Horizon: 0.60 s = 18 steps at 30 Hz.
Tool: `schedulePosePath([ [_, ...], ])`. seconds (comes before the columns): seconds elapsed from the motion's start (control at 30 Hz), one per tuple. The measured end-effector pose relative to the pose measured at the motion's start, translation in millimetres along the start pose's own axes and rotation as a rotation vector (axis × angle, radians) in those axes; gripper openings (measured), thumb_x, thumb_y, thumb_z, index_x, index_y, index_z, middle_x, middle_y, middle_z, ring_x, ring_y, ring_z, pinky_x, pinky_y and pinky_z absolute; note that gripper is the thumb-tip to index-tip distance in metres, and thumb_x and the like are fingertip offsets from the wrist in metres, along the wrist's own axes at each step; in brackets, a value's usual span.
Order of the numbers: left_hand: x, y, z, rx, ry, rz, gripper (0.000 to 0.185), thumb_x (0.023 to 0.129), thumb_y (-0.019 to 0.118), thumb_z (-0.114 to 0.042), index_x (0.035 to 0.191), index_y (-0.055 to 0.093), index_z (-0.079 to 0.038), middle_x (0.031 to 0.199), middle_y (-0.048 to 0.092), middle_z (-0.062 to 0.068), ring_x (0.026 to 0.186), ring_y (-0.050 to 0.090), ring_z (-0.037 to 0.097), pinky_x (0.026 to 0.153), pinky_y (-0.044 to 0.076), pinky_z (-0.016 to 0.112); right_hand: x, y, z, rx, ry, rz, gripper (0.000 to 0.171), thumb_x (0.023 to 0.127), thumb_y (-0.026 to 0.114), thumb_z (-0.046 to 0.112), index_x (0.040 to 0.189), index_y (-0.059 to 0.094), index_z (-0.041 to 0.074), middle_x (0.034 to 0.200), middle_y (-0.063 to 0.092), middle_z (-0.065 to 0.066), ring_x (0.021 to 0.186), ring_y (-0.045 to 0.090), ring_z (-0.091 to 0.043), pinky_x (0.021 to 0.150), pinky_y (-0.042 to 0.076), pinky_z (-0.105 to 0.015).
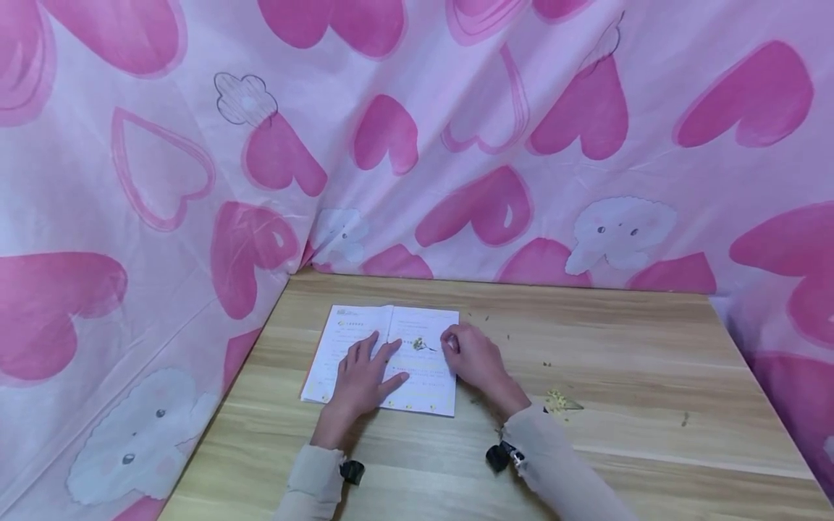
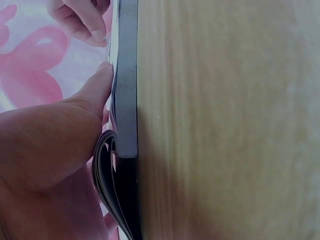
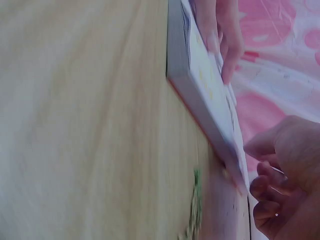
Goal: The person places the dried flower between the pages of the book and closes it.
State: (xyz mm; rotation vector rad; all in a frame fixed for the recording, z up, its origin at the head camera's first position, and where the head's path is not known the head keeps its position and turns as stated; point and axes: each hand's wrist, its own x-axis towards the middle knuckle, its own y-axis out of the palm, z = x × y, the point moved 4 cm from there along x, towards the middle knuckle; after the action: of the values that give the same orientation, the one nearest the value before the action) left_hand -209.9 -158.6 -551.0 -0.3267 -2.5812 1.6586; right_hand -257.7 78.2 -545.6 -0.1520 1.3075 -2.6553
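Note:
An open book with printed pages lies flat on the table. My left hand rests on it across the lower middle, fingers spread and thumb pointing right. On the right page lies a small sprig of dried yellow flowers, its thin stem pointing toward my right hand. That hand is over the page's right edge, fingers curled in. From the right wrist, the curled fingers show beside the book's edge with nothing visible between them. In the left wrist view, the thick page block stands beside the left thumb.
Right of the hands, a cluster of pale yellow dried flowers lies on the wooden table. Small plant bits are scattered near it and behind the book. A pink heart-patterned cloth hangs along the back and left sides.

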Motion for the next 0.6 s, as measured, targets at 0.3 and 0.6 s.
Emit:
schedulePosePath([
  [0.3, -2.8, 3.6, 1.9, 0.007, 0.001, -0.001, 0.07, 0.103, 0.067, -0.058, 0.165, 0.045, -0.034, 0.179, 0.024, 0.016, 0.161, 0.023, 0.046, 0.123, 0.028, 0.076, 7, -10, -22, -0.067, -0.052, 0.087, 0.064, 0.108, 0.068, 0.034, 0.163, 0.049, 0.01, 0.174, 0.042, -0.008, 0.163, 0.038, -0.031, 0.128, 0.039, -0.059],
  [0.6, -4.3, -0.8, -4.5, 0.043, 0.023, -0.042, 0.069, 0.103, 0.069, -0.054, 0.164, 0.047, -0.03, 0.177, 0.025, 0.02, 0.159, 0.025, 0.051, 0.124, 0.027, 0.076, 6, -9, -24, -0.104, -0.055, 0.116, 0.064, 0.11, 0.063, 0.038, 0.165, 0.046, 0.012, 0.177, 0.037, -0.006, 0.164, 0.035, -0.031, 0.125, 0.04, -0.062],
])
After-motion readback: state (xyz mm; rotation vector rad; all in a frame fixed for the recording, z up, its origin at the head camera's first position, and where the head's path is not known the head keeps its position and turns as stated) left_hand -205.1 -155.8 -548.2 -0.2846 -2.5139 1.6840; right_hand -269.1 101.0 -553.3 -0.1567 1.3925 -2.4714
